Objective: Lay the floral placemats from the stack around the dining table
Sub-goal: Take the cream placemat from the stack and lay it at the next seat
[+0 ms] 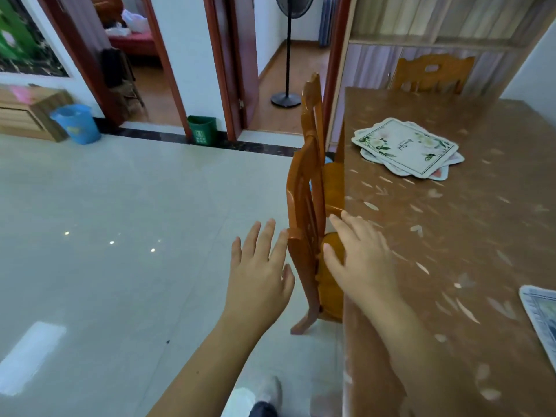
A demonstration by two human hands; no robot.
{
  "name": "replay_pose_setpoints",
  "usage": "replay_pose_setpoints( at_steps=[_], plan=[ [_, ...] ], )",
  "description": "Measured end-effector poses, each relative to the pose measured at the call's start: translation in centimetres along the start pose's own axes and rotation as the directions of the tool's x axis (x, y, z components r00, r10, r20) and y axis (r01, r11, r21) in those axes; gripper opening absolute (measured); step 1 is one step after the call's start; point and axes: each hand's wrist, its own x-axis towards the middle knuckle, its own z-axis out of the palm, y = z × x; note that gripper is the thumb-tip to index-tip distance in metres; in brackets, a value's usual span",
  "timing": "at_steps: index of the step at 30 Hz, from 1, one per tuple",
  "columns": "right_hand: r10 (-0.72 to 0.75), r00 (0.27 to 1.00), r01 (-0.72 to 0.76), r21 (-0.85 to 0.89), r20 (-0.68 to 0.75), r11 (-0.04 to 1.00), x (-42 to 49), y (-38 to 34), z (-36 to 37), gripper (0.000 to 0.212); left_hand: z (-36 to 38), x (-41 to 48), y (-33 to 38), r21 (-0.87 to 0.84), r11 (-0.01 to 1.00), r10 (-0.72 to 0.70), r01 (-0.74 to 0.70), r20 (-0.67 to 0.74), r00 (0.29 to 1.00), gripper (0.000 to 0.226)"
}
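Note:
A fanned stack of white floral placemats lies on the brown dining table, toward its far left part. One more placemat lies at the table's right edge, partly cut off by the frame. My left hand hovers with fingers spread, just left of a chair's back, holding nothing. My right hand is stretched flat over the table's left edge and the chair seat, fingers apart, empty. Both hands are well short of the stack.
Two orange wooden chairs are tucked along the table's left side and a third chair stands at the far end. A pale tiled floor spreads to the left. A blue bin, green bin and standing fan are far back.

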Motion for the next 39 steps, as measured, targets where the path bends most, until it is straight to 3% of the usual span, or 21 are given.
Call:
replay_pose_setpoints(
  at_steps=[8,18,25,31,39],
  plan=[
    [0.110,0.990,-0.107,0.039,-0.090,0.994,9.9,-1.3,1.4,0.046,2.8,12.0,-3.2,-0.064,0.987,0.149,-0.147,0.032,0.988,0.053],
    [0.250,0.953,-0.260,-0.038,-0.171,0.965,16.5,-0.8,3.9,0.043,7.4,21.3,-6.0,-0.241,0.943,0.253,-0.229,0.073,0.965,0.046],
    [0.395,0.873,-0.427,-0.060,-0.288,0.902,25.3,-3.3,6.1,0.044,10.0,30.7,-9.5,-0.306,0.863,0.443,-0.402,0.075,0.893,0.049],
    [0.522,0.803,-0.566,-0.096,-0.287,0.819,32.0,-4.3,6.9,0.044,11.4,38.8,-12.5,-0.339,0.782,0.569,-0.523,0.047,0.821,0.050],
    [0.597,0.703,-0.680,-0.120,-0.387,0.723,37.7,-1.7,7.4,0.045,15.3,46.5,-11.1,-0.450,0.673,0.662,-0.588,0.011,0.749,0.047]
  ],
)
